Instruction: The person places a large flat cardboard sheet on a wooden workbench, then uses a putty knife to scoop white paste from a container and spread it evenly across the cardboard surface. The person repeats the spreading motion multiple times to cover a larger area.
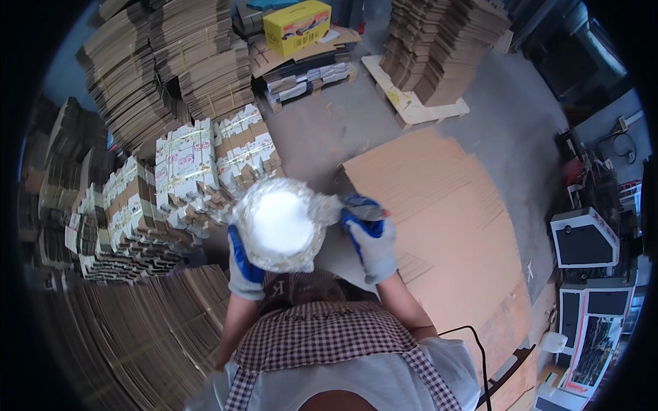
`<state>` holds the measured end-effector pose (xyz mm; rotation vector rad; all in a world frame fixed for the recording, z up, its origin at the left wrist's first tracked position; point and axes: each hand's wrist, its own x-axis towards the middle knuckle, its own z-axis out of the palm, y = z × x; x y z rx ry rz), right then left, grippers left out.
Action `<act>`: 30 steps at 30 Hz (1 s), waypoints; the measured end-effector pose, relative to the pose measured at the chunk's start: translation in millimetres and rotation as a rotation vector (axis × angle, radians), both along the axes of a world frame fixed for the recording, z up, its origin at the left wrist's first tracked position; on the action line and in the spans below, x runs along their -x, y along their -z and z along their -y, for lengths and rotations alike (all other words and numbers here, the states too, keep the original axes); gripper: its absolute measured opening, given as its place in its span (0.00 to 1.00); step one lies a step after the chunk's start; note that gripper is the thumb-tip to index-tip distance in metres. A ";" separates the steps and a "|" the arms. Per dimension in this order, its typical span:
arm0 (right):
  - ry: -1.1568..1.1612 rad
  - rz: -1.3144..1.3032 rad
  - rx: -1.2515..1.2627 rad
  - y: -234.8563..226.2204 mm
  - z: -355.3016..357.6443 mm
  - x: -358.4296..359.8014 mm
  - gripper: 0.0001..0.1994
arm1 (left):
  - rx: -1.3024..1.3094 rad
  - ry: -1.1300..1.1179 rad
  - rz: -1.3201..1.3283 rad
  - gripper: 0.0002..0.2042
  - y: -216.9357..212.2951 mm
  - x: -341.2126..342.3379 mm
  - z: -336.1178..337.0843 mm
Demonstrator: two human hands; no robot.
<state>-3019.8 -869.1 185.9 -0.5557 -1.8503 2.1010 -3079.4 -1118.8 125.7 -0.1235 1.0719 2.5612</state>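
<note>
In front of my apron I hold a round object [282, 220] with a bright white, flat middle and a crinkled, shiny, clear-looking plastic rim. My gloved left hand [245, 264] is closed against its lower left side; some fingers are hidden behind it. From its right side a crumpled translucent strip [327, 209] reaches toward my right hand [371, 241]. The right hand, in a white and blue glove, is closed, with something greyish between its fingers that blur keeps me from naming. What kind of thing the round object is, I cannot tell.
Large brown cardboard sheets [439, 226] lie to the right. Bundled flat cartons [185, 161] and cardboard stacks [164, 61] rise at the left. Farther off are a yellow box [297, 27] and a loaded wooden pallet [415, 109]. Grey-white equipment [585, 240] stands far right.
</note>
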 end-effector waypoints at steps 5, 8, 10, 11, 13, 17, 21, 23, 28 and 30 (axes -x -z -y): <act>0.098 0.002 -0.085 0.4 -3.9 110.7 0.20 | 0.060 0.170 0.025 0.34 27.7 158.8 -20.1; 0.101 0.024 -0.302 4.4 -2.0 163.7 0.24 | 0.100 0.280 -0.018 0.28 40.7 231.6 -42.4; 0.103 0.036 -0.563 11.6 -5.5 196.6 0.24 | 0.035 0.376 0.020 0.26 35.7 269.5 -65.5; 0.109 0.089 -0.650 16.4 -9.0 214.1 0.24 | 0.069 0.425 -0.025 0.26 39.2 289.7 -75.9; 0.157 0.200 -0.574 22.3 -17.1 238.1 0.24 | 0.132 0.524 -0.121 0.27 46.5 325.6 -98.1; 0.505 0.179 -0.261 27.7 -55.2 269.1 0.23 | 0.010 0.668 0.078 0.29 27.7 387.9 -168.1; 0.852 0.072 0.107 49.6 -97.9 301.0 0.18 | 0.136 0.805 0.057 0.35 49.0 441.6 -231.4; 0.887 0.079 0.099 42.0 -110.5 311.7 0.18 | 0.204 0.843 -0.034 0.35 46.1 458.7 -255.8; 0.893 0.196 -0.258 46.8 -136.1 356.1 0.22 | 0.059 1.134 0.080 0.36 29.2 499.9 -339.0; 0.762 0.335 -0.487 36.1 -157.2 375.4 0.22 | 0.060 1.168 0.159 0.35 24.5 510.6 -363.9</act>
